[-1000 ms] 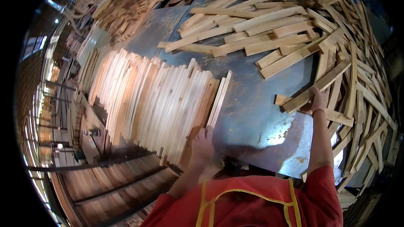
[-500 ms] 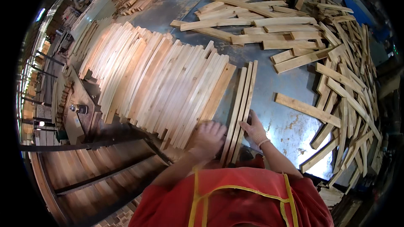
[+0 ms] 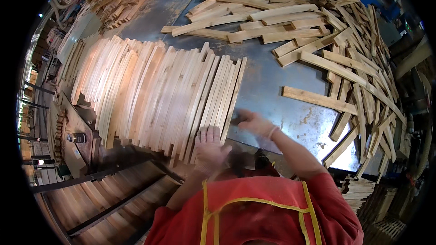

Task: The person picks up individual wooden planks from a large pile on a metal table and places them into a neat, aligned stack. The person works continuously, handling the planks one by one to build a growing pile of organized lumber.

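Observation:
A long row of light wooden slats lies side by side on the metal table, with uneven ends. My left hand rests flat at the near ends of the slats on the right part of the row, fingers stretched out. Just right of the row's last slat is my right hand, its fingers toward that slat. Motion smears this hand, so I cannot tell how its fingers are set or whether they touch the wood.
On the metal table, a single slat lies to the right. A loose heap of slats spreads over the far and right sides. At the lower left stands a dark-framed rack with boards. More stacked wood is at the far left.
The few slats that stood apart beside my right hand now lie against the right end of the row. My left hand has moved onto the slat ends, and my right hand has come away from their side.

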{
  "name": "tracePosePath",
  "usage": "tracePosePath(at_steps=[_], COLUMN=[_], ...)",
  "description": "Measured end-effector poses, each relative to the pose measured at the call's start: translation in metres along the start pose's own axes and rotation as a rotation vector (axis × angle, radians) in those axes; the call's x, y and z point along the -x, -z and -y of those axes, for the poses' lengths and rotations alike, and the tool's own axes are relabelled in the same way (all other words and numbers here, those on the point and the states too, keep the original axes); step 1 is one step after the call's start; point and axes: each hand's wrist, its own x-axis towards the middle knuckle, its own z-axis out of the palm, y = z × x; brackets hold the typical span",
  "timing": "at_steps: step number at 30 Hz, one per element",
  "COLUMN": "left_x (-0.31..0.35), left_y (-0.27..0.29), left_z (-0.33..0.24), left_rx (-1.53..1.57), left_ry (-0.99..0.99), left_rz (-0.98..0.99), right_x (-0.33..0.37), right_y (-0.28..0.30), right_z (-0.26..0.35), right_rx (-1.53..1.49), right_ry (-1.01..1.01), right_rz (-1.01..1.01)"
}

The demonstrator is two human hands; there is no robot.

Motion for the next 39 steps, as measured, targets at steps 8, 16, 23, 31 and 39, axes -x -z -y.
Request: tracePosePath(at_steps=[8, 16, 23, 31, 39], left_x=[-0.007, -0.029, -0.090, -0.082, -0.059], left_y=[-0.017, -0.039, -0.042, -0.037, -0.038], left_z=[0.007, -0.034, -0.113, -0.060, -0.034], left_rx=[-0.218, -0.144, -0.107, -0.318, -0.302], left_ry=[0.105, 0.036, 0.033, 0.069, -0.001], left_rz=[0.024, -0.080, -0.149, -0.218, -0.299], right_x=[0.089, 0.028, -0.048, -0.077, 0.009], right_y=[0.256, 0.189, 0.142, 0.329, 0.268], right_z=[-0.083, 0.007, 0.017, -0.028, -0.013], right_rx=[1.241, 0.365, 0.557, 1.403, 0.789], right_ry=[-0.517, -0.197, 0.244, 0.028, -0.275], right_rz=[-0.450, -0.273, -0.146, -0.397, -0.150])
